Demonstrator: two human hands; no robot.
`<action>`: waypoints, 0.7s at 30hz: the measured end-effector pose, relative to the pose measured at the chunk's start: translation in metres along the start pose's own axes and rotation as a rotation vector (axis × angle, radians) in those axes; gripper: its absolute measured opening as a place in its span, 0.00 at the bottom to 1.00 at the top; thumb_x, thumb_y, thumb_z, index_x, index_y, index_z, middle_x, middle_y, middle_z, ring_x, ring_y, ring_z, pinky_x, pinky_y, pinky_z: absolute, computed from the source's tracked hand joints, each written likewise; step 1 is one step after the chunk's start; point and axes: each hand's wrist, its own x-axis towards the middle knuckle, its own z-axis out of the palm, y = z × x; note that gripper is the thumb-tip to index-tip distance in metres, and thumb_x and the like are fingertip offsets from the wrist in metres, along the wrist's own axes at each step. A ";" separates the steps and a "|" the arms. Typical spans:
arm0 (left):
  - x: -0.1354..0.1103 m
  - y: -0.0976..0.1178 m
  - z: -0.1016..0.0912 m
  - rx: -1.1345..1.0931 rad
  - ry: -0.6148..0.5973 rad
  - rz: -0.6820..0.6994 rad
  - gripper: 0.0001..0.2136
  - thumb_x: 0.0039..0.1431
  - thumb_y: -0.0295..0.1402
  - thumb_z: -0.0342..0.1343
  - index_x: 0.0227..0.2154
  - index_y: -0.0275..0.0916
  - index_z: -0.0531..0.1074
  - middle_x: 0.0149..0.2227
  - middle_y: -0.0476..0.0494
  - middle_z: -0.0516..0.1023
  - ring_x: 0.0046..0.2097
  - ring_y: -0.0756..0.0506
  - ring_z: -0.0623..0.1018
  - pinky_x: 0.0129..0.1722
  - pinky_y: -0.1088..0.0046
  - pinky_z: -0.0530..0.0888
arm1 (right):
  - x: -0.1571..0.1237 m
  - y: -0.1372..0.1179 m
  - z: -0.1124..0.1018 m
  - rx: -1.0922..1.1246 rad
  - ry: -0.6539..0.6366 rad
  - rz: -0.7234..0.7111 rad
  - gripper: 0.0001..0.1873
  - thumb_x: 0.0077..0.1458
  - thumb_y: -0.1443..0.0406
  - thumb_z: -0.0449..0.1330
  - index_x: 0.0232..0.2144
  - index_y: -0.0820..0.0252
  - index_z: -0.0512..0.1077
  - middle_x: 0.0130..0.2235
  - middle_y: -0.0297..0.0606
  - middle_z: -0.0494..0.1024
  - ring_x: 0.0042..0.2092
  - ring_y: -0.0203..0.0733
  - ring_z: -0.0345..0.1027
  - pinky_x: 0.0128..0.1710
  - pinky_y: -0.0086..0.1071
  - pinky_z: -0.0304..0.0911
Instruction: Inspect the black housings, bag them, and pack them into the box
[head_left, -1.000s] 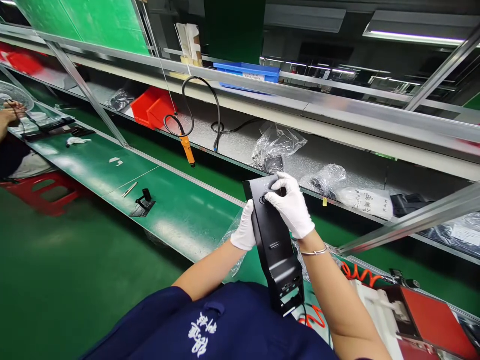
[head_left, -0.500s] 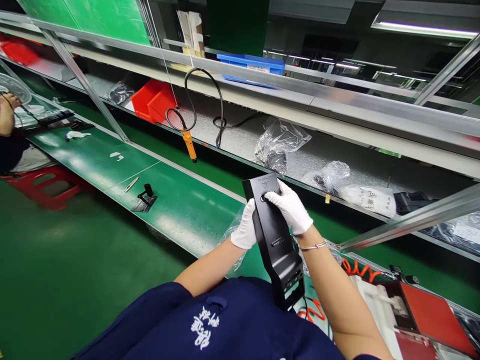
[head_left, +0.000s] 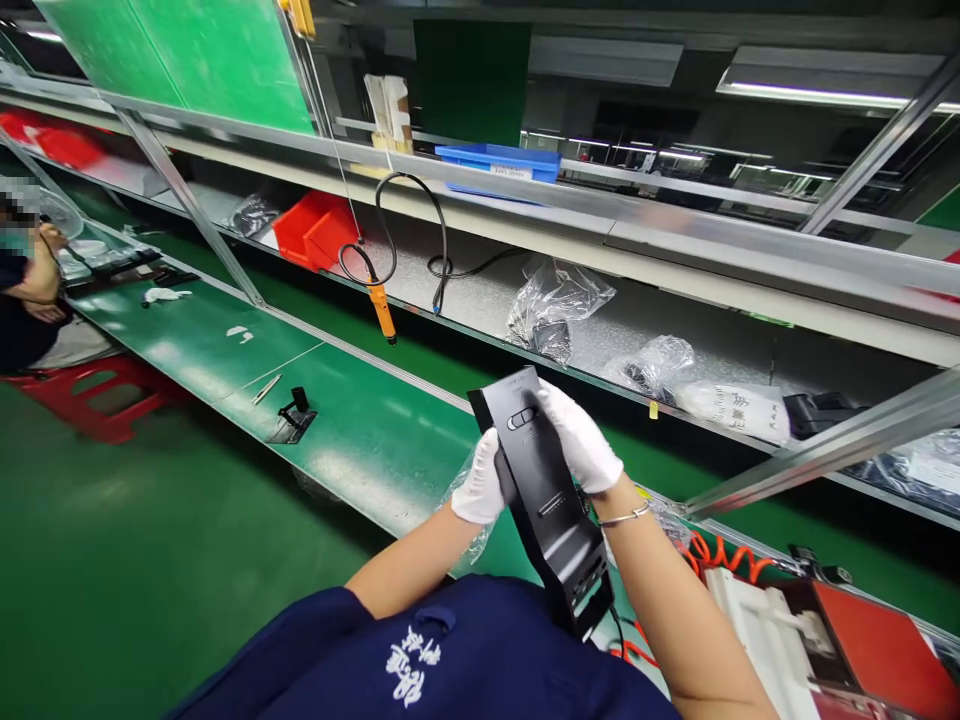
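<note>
A long black housing (head_left: pixel 541 470) with an oval slot near its top and cut-outs at its lower end is held up in front of my chest. My left hand (head_left: pixel 481 486), in a white glove, grips its left edge with the thumb on the side. On the opposite edge my right hand (head_left: pixel 579 438), also gloved, wraps around the upper part, its fingers partly hidden behind. Near the slot, the printed marks are too small to read. Beneath the housing, a clear plastic bag (head_left: pixel 480 540) shows behind my left wrist.
An orange electric screwdriver (head_left: pixel 382 312) hangs over the green bench (head_left: pixel 375 440). Tweezers (head_left: pixel 266 389) and a small black stand (head_left: pixel 296 412) lie to the left. A red bin (head_left: pixel 319 228) and bagged parts (head_left: pixel 551 310) sit on the shelf. Another person (head_left: pixel 34 290) sits far left.
My right thumb has moved off the slot area to the housing's right edge, uncovering the oval slot. The housing has tilted slightly, and the camera view has shifted a little.
</note>
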 end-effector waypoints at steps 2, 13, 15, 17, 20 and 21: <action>0.001 0.001 -0.003 0.000 -0.025 0.023 0.25 0.55 0.53 0.61 0.47 0.38 0.78 0.48 0.38 0.84 0.65 0.34 0.71 0.68 0.53 0.64 | -0.002 0.000 -0.004 0.063 -0.008 -0.013 0.35 0.62 0.40 0.50 0.59 0.54 0.71 0.61 0.43 0.74 0.61 0.45 0.71 0.64 0.43 0.65; -0.002 -0.014 -0.011 0.039 -0.146 0.153 0.23 0.57 0.49 0.63 0.50 0.41 0.79 0.56 0.43 0.80 0.69 0.38 0.65 0.68 0.67 0.65 | -0.025 -0.012 0.020 -0.607 0.306 -0.149 0.43 0.56 0.39 0.57 0.64 0.56 0.64 0.61 0.53 0.72 0.61 0.63 0.67 0.61 0.56 0.62; -0.005 -0.016 -0.011 0.028 -0.121 0.161 0.21 0.58 0.45 0.63 0.52 0.42 0.79 0.56 0.45 0.80 0.70 0.38 0.64 0.69 0.66 0.65 | -0.025 -0.010 0.021 -0.630 0.298 -0.143 0.41 0.57 0.39 0.55 0.64 0.57 0.64 0.59 0.54 0.74 0.58 0.63 0.70 0.58 0.55 0.64; -0.006 -0.016 -0.010 0.010 -0.081 0.174 0.20 0.58 0.42 0.63 0.53 0.45 0.78 0.57 0.47 0.80 0.70 0.39 0.64 0.70 0.64 0.64 | -0.023 -0.007 0.019 -0.648 0.285 -0.157 0.38 0.60 0.41 0.51 0.62 0.59 0.65 0.57 0.54 0.75 0.56 0.62 0.71 0.56 0.54 0.65; -0.005 -0.016 -0.005 0.000 -0.077 0.165 0.21 0.58 0.42 0.63 0.53 0.44 0.77 0.58 0.47 0.79 0.70 0.39 0.63 0.71 0.63 0.63 | -0.017 0.000 0.016 -0.668 0.306 -0.170 0.35 0.63 0.43 0.47 0.60 0.60 0.67 0.56 0.54 0.76 0.56 0.61 0.71 0.57 0.53 0.65; -0.005 -0.016 -0.003 0.005 -0.085 0.144 0.22 0.57 0.43 0.64 0.54 0.42 0.77 0.58 0.45 0.79 0.70 0.38 0.63 0.71 0.62 0.62 | -0.016 0.001 0.015 -0.668 0.321 -0.165 0.34 0.63 0.44 0.47 0.59 0.60 0.68 0.55 0.54 0.76 0.56 0.61 0.71 0.57 0.53 0.65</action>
